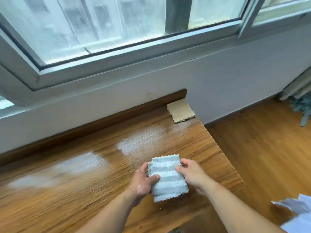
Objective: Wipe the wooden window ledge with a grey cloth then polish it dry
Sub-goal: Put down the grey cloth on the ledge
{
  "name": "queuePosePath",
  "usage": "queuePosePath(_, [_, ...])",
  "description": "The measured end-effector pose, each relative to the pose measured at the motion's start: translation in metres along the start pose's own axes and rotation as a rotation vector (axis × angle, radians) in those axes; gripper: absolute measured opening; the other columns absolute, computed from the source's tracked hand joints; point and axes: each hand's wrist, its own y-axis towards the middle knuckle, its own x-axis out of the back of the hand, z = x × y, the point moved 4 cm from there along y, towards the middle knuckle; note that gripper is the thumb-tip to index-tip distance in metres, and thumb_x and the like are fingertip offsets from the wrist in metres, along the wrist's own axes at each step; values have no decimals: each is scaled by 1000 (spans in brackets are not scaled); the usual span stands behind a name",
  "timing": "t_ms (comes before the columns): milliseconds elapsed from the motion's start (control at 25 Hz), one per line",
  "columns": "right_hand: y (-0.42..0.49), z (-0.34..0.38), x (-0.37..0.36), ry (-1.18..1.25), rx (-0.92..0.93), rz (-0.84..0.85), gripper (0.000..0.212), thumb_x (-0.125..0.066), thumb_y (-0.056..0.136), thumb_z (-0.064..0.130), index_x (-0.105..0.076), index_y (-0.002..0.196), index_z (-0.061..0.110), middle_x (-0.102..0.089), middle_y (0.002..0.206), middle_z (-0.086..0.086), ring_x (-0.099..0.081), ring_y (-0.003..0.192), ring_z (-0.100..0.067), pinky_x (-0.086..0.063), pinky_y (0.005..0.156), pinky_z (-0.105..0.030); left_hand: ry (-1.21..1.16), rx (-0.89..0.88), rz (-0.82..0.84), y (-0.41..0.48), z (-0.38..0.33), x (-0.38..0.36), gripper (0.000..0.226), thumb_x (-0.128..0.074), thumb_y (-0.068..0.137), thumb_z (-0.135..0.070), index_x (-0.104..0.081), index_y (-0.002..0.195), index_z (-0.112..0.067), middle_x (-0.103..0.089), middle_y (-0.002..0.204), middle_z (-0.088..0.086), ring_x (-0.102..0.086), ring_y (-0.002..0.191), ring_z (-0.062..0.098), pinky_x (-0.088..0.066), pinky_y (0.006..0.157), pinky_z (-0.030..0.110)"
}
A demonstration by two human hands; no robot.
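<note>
A folded grey cloth (168, 178) with pale ribbed stripes is held just above the wooden window ledge (84, 165), near its right end. My left hand (143, 180) grips the cloth's left edge, thumb lying across the top. My right hand (191, 174) pinches the right edge. The ledge is glossy brown wood with pale sheen patches along its length. A beige cloth (180, 110) lies flat in the ledge's far right corner against the wall.
The window frame (117, 61) and white wall run behind the ledge. The ledge's right edge (225, 152) drops to a wooden floor (269, 148). White papers (296, 214) lie at the lower right. A blue-grey mop head (303, 110) rests by a curtain.
</note>
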Motion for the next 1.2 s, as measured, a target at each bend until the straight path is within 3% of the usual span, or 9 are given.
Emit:
queuePosePath(160, [99, 75, 9, -234, 59, -21, 17, -66, 98, 13, -70, 114, 11, -75, 103, -10, -73, 95, -31, -60, 84, -47, 11, -55, -110, 95, -47, 24, 38, -73, 87, -13, -58, 118, -28, -73, 116, 6, -74, 97, 24, -61, 86, 51])
queuePosePath(320, [177, 136, 27, -464, 178, -82, 31, -65, 100, 23, -65, 129, 12, -70, 100, 0, -66, 93, -18, -45, 71, -25, 48, -115, -176, 170, -99, 35, 45, -75, 85, -26, -52, 123, -30, -69, 125, 3, -70, 106, 25, -57, 94, 50])
queuePosePath(440, [224, 146, 63, -801, 288, -294, 33, -57, 100, 24, -66, 132, 17, -71, 124, -6, -65, 116, -29, -49, 92, -32, 584, -200, -354, 199, -119, 42, 64, -71, 89, -26, -39, 145, -19, -60, 134, 10, -58, 123, 32, -49, 105, 45])
queuePosePath(520, [241, 142, 85, -1032, 496, -366, 36, -52, 99, 20, -64, 133, 15, -67, 130, -9, -62, 120, -33, -49, 100, -42, 979, -564, -440, 195, -127, 28, 63, -64, 93, -25, -39, 149, -13, -50, 145, 15, -46, 134, 36, -44, 110, 53])
queuePosePath(640, [262, 124, 82, -1298, 701, -168, 56, -35, 101, 39, -49, 149, 14, -48, 155, -8, -39, 146, -35, -30, 120, -54, 1365, -639, -49, 215, -108, -6, 69, -30, 104, -52, -4, 160, -20, 3, 169, 9, 6, 155, 33, -11, 125, 55])
queuePosePath(760, [265, 87, 76, -1295, 569, -167, 63, -15, 107, 49, -10, 164, 22, -2, 172, 2, 5, 158, -21, -3, 127, -51, 1516, -458, -27, 245, -101, -11, 80, -6, 97, -70, 24, 155, -23, 34, 161, 0, 36, 147, 22, 14, 123, 49])
queuePosePath(880, [198, 28, 69, -1287, 567, -109, 66, -20, 108, 49, 0, 164, 21, 9, 172, 1, 11, 158, -21, -2, 125, -52, 1526, -405, -56, 256, -111, -14, 85, -4, 94, -74, 21, 156, -22, 32, 161, -1, 35, 147, 21, 16, 123, 48])
queuePosePath(1040, [146, -12, 81, -1345, 657, -57, 69, -37, 100, 45, -36, 157, 7, -22, 168, -12, -28, 153, -33, -20, 116, -55, 1444, -427, -113, 247, -124, -14, 83, -11, 94, -71, 6, 160, -23, 14, 169, 0, 23, 152, 18, 13, 124, 44])
queuePosePath(1200, [248, 71, 89, -1387, 650, -116, 71, -15, 102, 48, 3, 164, 17, 9, 172, -5, 11, 158, -23, 4, 126, -52, 1199, -422, -491, 200, -96, 16, 75, -21, 96, -65, -25, 156, -20, -18, 167, 5, -6, 156, 23, -7, 125, 51])
